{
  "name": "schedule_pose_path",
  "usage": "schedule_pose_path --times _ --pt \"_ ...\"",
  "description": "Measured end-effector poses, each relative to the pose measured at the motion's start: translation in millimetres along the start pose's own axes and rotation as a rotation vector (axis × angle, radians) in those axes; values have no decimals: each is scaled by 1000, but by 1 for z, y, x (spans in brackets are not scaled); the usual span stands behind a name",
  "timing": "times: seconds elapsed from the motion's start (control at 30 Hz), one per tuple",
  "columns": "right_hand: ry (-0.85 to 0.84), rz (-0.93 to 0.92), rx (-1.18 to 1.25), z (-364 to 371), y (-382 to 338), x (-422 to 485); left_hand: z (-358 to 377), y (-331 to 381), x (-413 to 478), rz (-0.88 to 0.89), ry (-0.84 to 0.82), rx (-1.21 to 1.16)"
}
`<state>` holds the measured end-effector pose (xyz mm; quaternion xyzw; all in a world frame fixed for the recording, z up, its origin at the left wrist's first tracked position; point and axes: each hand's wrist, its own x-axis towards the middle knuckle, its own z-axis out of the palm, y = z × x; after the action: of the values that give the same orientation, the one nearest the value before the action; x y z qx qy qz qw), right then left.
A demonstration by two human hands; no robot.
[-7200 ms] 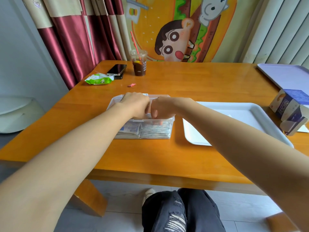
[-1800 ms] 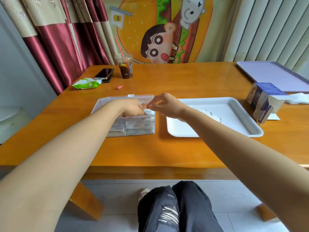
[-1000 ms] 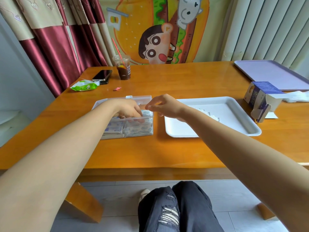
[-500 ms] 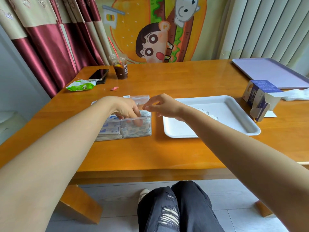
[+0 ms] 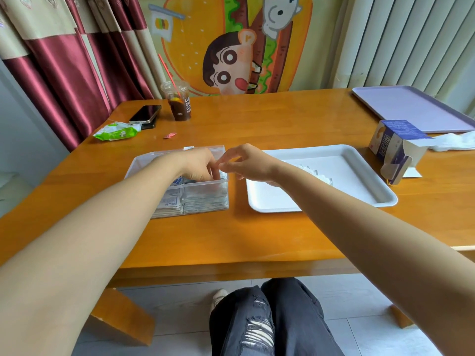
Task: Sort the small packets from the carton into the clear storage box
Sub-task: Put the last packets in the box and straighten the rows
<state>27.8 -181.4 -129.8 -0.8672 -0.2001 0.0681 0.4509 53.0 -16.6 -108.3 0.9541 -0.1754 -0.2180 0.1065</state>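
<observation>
The clear storage box [image 5: 143, 161] sits on the table in front of me, its near compartments packed with upright small packets [image 5: 171, 201]. My left hand [image 5: 198, 164] reaches into the box from above, its fingers bent down onto the packet tops in the right compartment. My right hand [image 5: 249, 163] hovers at the box's right rim with loosely spread fingers and holds nothing I can see. A few packets [image 5: 316, 173] lie on the white tray [image 5: 359, 181], partly hidden by my right forearm. The opened blue and white carton [image 5: 394, 147] stands at the right.
A lilac tray [image 5: 411, 106] lies at the far right, with white crumpled material [image 5: 455, 143] beside the carton. An iced drink cup [image 5: 179, 104], a phone [image 5: 145, 114], a green wrapper [image 5: 117, 132] and a red scrap [image 5: 169, 135] sit at the far left.
My left hand's fingers have sunk a little deeper among the packets. My right hand stays at the box's right rim with its fingers spread slightly wider.
</observation>
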Motion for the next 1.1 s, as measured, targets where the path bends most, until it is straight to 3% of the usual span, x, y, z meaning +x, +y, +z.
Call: schedule_pose_path --times 0.1,0.23,0.5,0.6,0.7,0.8,0.87,0.97,1.1 --pt "-7 5 24 0 -1 0 1 -3 -2 -9 52 -8" --pt "1 5 42 1 0 -2 3 -7 -7 -96 -72 1" --pt "13 3 78 5 0 -6 -1 -1 -26 -155 -54 -36" --pt "17 3 90 2 2 -9 -6 -2 -34 -145 101 -144" --pt "103 -8 104 -12 2 -15 -13 6 -35 -111 458 -266" --pt "247 42 72 -38 16 -26 -17 39 -30 13 790 -290" --pt "362 136 9 -57 35 -35 -11 69 -26 151 862 -286" --pt "412 304 -204 -78 66 -51 12 107 -10 285 713 -227" --pt "212 432 -502 -85 96 -65 52 115 31 201 473 -141"
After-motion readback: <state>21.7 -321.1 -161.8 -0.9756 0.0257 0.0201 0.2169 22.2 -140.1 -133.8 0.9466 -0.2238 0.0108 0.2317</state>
